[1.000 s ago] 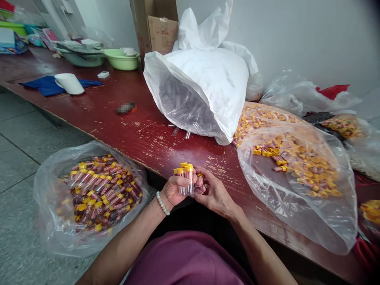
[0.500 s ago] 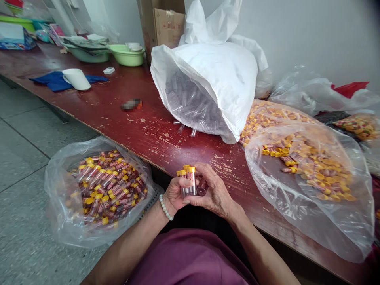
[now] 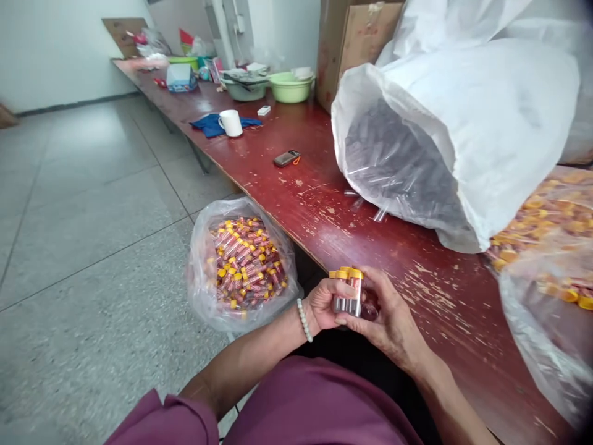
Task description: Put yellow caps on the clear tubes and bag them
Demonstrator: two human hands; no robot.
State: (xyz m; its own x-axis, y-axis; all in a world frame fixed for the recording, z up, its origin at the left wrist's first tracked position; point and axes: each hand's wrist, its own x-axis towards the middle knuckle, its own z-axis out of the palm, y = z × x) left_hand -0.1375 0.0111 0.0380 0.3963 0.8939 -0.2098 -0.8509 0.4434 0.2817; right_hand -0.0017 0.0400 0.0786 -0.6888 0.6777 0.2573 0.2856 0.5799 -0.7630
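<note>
Several clear tubes with yellow caps [image 3: 354,290] stand upright in a bunch between my two hands, over the table's front edge. My left hand [image 3: 327,303] is closed round the bunch from the left, thumb across the front. From the other side, my right hand [image 3: 391,312] curls round the same tubes, its thumb under their lower ends. Dark reddish tube ends [image 3: 369,307] show inside the right palm. Below and to the left, a clear plastic bag [image 3: 197,284] holds a heap of filled, yellow-capped tubes [image 3: 250,266].
A white sack [image 3: 504,117] of clear empty tubes lies open on the worn red table [image 3: 319,185]. Yellow-capped pieces [image 3: 546,210] and a clear bag [image 3: 532,309] lie at right. Farther off are a phone-like device [image 3: 287,158], a white mug [image 3: 230,123], green basins [image 3: 291,88] and a cardboard box [image 3: 356,43].
My view has swung left, so the table, sack and bag appear farther right and more floor shows. Both hands still hold the bunch of tubes.
</note>
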